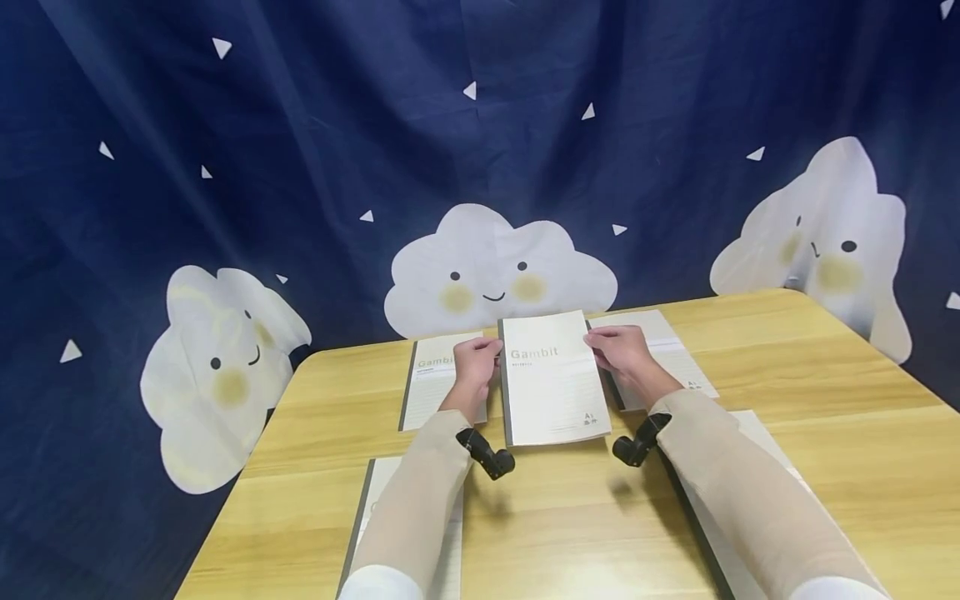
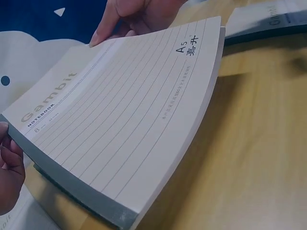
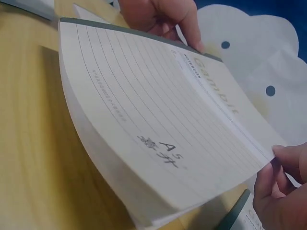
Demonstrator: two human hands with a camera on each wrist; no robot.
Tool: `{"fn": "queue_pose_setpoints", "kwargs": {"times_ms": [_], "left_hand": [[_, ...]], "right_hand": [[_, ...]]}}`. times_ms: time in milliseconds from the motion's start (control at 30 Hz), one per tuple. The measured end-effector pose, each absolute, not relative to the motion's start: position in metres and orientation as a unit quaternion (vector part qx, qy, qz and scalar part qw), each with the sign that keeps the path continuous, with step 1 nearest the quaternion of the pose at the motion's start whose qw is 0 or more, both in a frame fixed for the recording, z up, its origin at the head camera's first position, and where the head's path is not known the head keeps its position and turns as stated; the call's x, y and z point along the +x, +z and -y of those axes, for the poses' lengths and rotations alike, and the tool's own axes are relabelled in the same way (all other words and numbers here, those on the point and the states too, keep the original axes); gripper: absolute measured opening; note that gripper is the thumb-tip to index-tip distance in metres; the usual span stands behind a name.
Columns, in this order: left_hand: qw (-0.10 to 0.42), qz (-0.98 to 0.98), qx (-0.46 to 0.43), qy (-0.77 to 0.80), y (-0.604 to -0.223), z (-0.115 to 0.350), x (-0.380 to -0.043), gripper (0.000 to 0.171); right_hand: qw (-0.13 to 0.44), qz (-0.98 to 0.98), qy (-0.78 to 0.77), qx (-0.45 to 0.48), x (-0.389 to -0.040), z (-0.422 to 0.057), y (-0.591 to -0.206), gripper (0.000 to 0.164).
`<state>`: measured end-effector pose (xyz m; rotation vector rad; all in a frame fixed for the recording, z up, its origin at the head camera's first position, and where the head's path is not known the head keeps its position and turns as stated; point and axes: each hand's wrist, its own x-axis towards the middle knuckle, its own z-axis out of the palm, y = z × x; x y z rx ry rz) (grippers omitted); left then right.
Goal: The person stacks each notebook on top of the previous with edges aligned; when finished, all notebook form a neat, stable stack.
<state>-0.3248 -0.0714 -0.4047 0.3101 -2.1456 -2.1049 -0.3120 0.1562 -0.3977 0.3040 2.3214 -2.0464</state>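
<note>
Both hands hold up a cream Gambit A5 notebook (image 1: 555, 383) with a dark grey spine, near the far middle of the table. My left hand (image 1: 477, 365) pinches the spine side close to its upper corner; in the left wrist view its fingers (image 2: 10, 163) show at the spine. On the opposite edge, my right hand (image 1: 621, 354) pinches the page side, thumb on the cover in the right wrist view. The notebook's lower end sags a little and casts a shadow on the wood in both wrist views.
The wooden table (image 1: 300, 467) bears several similar notebooks: one at the back left (image 1: 435, 383), one at the back right (image 1: 667, 350), one under the left forearm (image 1: 375, 492) and one under the right forearm (image 1: 757, 433). A dark blue curtain (image 1: 337, 100) with clouds hangs behind.
</note>
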Motion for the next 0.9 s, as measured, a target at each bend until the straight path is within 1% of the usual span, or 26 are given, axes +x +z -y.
{"fn": "queue_pose_setpoints", "kwargs": {"times_ms": [233, 433, 567, 800, 900], "left_hand": [[0.085, 0.706, 0.115, -0.693, -0.410, 0.076, -0.336, 0.016], [0.066, 0.724, 0.119, -0.676, -0.413, 0.077, -0.340, 0.018], [0.067, 0.728, 0.113, -0.673, -0.413, 0.075, -0.343, 0.019], [0.051, 0.743, 0.116, -0.657, -0.416, 0.072, -0.345, 0.022], [0.048, 0.749, 0.116, -0.650, -0.416, 0.071, -0.345, 0.023]], "right_hand": [[0.008, -0.746, -0.654, 0.125, -0.328, -0.144, -0.402, 0.034], [0.000, -0.750, -0.647, 0.137, -0.334, -0.142, -0.405, 0.032], [-0.001, -0.747, -0.651, 0.136, -0.337, -0.142, -0.408, 0.033], [0.009, -0.772, -0.620, 0.142, -0.339, -0.142, -0.412, 0.034], [0.013, -0.785, -0.606, 0.125, -0.340, -0.144, -0.414, 0.036]]}}
